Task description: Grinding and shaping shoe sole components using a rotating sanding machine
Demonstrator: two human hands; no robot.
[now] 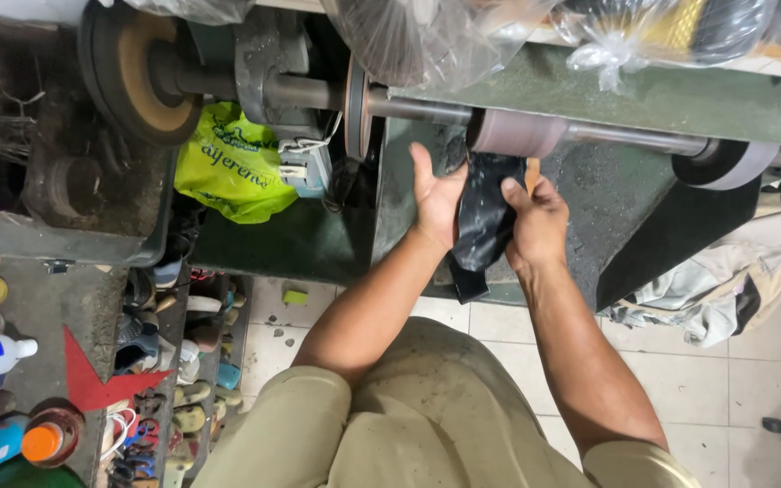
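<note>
Both hands, left hand (436, 194) and right hand (535, 221), grip a black shoe (485, 217) against the sanding drum (517, 133).

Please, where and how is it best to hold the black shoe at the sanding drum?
Probably by its two flanks, one hand from each side, as now: the left hand and right hand clasp the black shoe around its middle. It stands lengthwise, upper end at the sanding drum, so a middle grip keeps fingers off the drum.

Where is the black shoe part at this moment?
In the head view, right of centre: the black shoe part is between left hand and right hand, under the sanding drum.
</note>
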